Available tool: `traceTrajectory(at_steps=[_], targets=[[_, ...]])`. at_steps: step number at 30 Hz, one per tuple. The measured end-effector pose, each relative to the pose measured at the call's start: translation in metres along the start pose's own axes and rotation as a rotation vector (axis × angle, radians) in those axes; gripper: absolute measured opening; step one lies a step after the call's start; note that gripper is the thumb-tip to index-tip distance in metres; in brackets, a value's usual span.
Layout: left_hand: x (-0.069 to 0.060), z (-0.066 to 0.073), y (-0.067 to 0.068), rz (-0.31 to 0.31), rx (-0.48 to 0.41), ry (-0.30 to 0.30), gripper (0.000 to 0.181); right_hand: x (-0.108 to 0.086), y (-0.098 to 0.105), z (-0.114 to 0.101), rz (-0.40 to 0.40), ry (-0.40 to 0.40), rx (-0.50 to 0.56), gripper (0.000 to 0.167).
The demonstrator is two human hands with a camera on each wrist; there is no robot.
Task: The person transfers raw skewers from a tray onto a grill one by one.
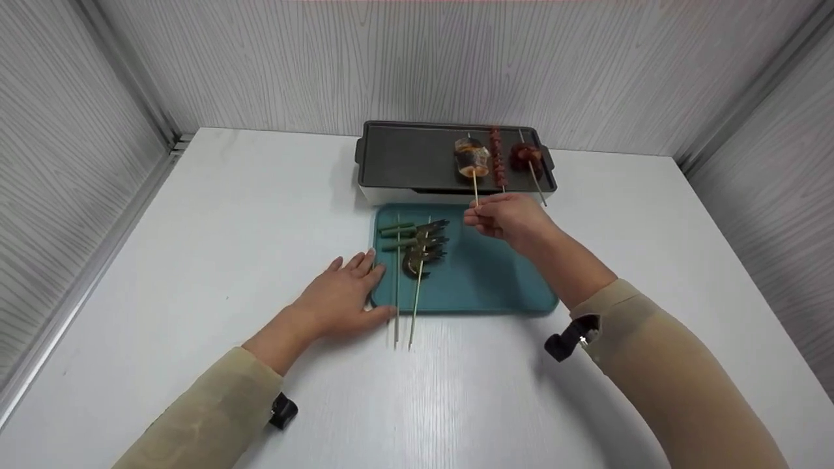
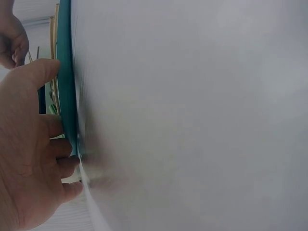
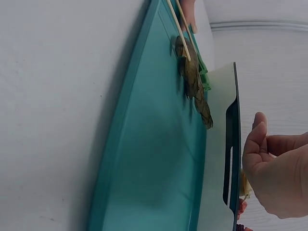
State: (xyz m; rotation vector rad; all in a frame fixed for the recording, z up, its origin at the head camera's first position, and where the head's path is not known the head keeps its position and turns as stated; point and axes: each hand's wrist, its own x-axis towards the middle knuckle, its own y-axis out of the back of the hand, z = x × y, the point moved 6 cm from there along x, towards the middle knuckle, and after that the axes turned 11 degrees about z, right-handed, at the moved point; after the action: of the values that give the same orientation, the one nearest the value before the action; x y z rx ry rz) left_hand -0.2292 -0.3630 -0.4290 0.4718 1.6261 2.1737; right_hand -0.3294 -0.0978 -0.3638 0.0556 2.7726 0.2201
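Observation:
My right hand (image 1: 511,218) pinches the bare stick of a skewer (image 1: 472,158) bearing a pale chunk with a dark band. That chunk is on or just over the black griddle plate (image 1: 410,156); I cannot tell whether it touches. At the teal tray's (image 1: 488,286) near left corner, my left hand (image 1: 339,299) rests with spread fingers against the rim. Beside its fingers, a skewer of green stalks (image 1: 397,246) and a skewer of brown shrimp (image 1: 420,251) lie on the tray, their sticks jutting over the front edge. The left wrist view shows the fingertips touching the tray's side.
On the griddle's right part lie a skewer of small red pieces (image 1: 497,156) and a skewer with a dark red, glossy chunk (image 1: 526,158). The griddle's white base (image 1: 391,195) stands just behind the tray. Pale wood-grain panels (image 1: 260,65) enclose the white table (image 1: 273,215).

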Motion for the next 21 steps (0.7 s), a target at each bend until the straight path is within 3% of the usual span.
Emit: traceTrajectory(at_steps=[21], targets=[[0.0033, 0.0004, -0.0002, -0.010, -0.010, -0.010, 0.093, 0.0016, 0.0040, 0.0084, 0.069, 0.043, -0.028, 0.038]])
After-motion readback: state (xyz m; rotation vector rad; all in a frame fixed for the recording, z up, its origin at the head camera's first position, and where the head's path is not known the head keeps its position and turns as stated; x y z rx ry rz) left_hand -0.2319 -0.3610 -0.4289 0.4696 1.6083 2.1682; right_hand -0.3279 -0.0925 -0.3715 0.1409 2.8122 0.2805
